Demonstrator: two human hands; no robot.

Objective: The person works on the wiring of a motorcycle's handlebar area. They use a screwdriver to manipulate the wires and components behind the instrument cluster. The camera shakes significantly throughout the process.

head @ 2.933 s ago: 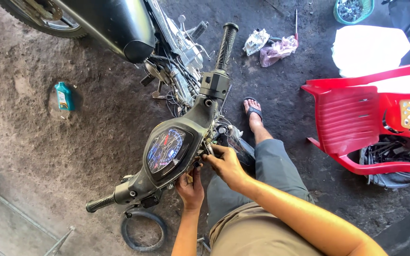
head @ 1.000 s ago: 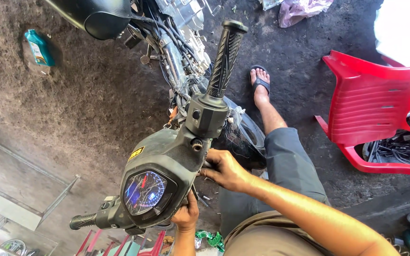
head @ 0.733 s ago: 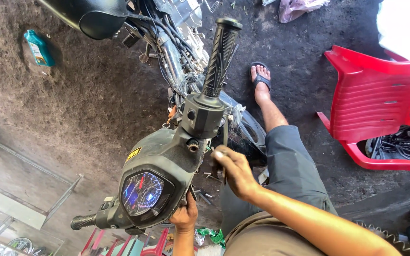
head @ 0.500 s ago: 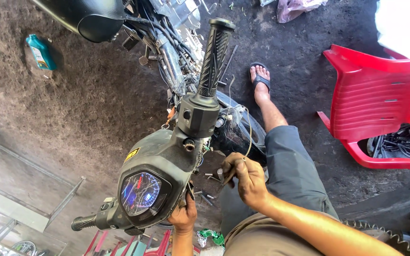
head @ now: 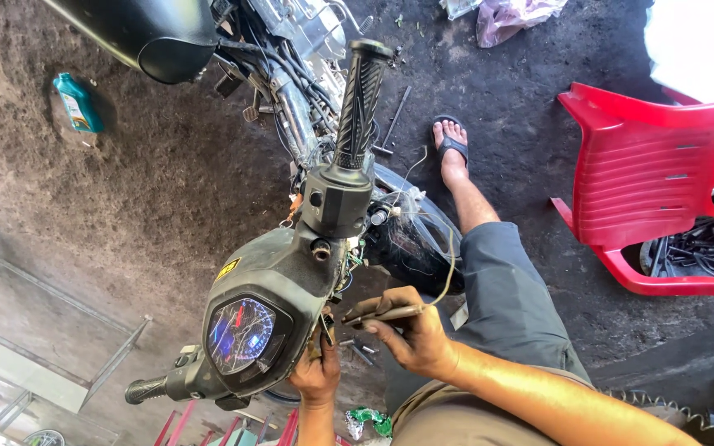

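Showing matt, dusty grey plastic on the handlebar cover (head: 278, 268), ribbed black rubber on the grip (head: 359, 103), glossy cracked glass over the speedometer (head: 241, 337), shiny moulded red plastic on the chair (head: 654, 190), rough gritty dirt across the floor (head: 150, 198).

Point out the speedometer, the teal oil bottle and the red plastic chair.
speedometer (head: 241, 335), head view, middle of the cracked dial glass.
teal oil bottle (head: 77, 103), head view, middle of its body.
red plastic chair (head: 653, 177), head view, slatted backrest.
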